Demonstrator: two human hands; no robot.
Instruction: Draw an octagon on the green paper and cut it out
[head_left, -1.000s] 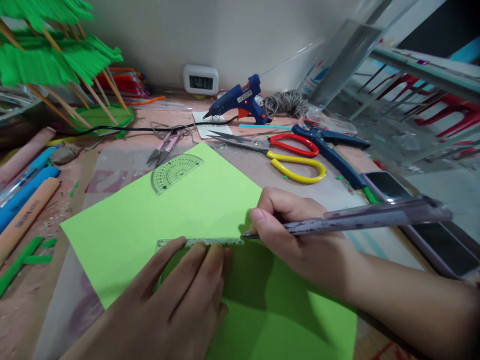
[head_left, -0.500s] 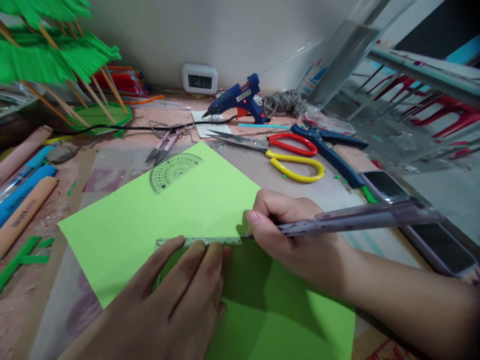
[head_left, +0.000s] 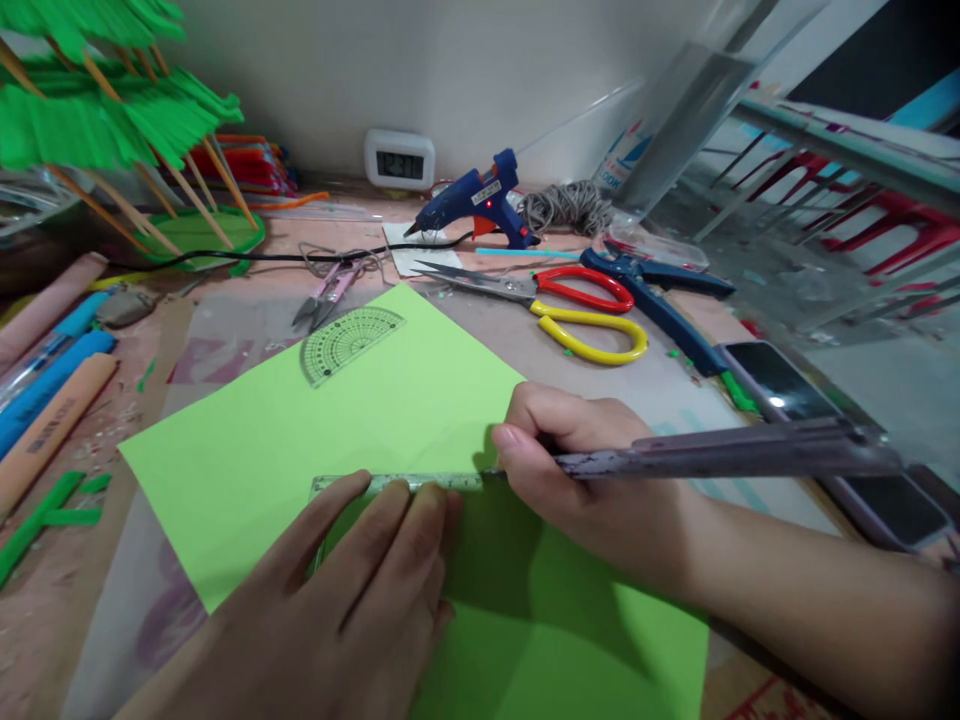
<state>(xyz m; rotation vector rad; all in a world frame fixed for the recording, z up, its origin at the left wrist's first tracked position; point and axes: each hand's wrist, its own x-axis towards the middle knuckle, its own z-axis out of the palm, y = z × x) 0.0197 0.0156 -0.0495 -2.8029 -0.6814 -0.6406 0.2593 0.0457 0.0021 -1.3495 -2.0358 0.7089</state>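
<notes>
Left hand (head_left: 352, 610) lying flat, fingers spread, pressing clear plastic ruler (head_left: 397, 484) onto light green paper sheet (head_left: 315, 430) on surface. Right hand (head_left: 577, 470) gripping long purple pen (head_left: 720, 452), tip touching ruler's right end. Judging: line-drawing step; next needing steady ruler, pen following its edge.

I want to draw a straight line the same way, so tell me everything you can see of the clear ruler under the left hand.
The ruler is a small piece of clear, faintly green plastic with fine graduation marks along its far edge. It lies flat on the light green paper, its long edge running left to right. The left hand presses its fingertips on it and hides its near part. At its right end the tip of the pen, held in the right hand, meets its edge.
</notes>
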